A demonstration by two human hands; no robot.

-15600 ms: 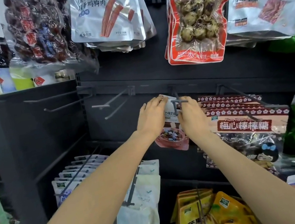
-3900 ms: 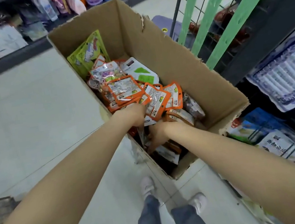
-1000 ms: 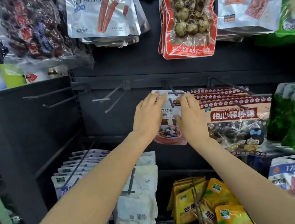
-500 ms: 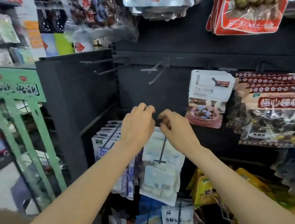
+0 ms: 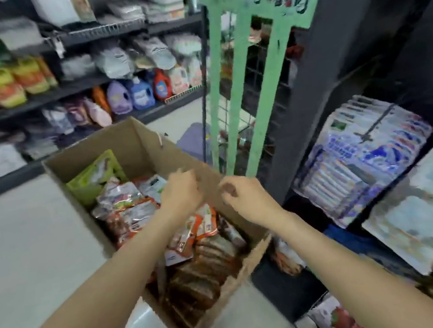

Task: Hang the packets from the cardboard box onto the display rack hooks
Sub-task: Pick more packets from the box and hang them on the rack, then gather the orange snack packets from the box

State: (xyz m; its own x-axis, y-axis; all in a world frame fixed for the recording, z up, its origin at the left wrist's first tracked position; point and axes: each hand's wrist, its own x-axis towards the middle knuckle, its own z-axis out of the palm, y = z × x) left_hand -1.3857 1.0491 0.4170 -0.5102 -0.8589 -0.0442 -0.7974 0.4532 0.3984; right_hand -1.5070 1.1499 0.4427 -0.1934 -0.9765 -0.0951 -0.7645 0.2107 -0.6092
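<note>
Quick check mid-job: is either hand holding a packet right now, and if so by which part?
Nothing is held. The left hand and right hand hang loosely curled and empty above the open brown cardboard box of snack packets.

Glossy plastic packets [image 5: 132, 218] are shining inside the matt, rough-edged cardboard box [image 5: 132, 146], which is resting on smooth floor tiles [image 5: 24, 253].

cardboard box [image 5: 110, 150]: brown | packets [image 5: 135, 217]: orange-red, one green at 11 o'clock | stand [image 5: 253, 0]: mint green
</note>
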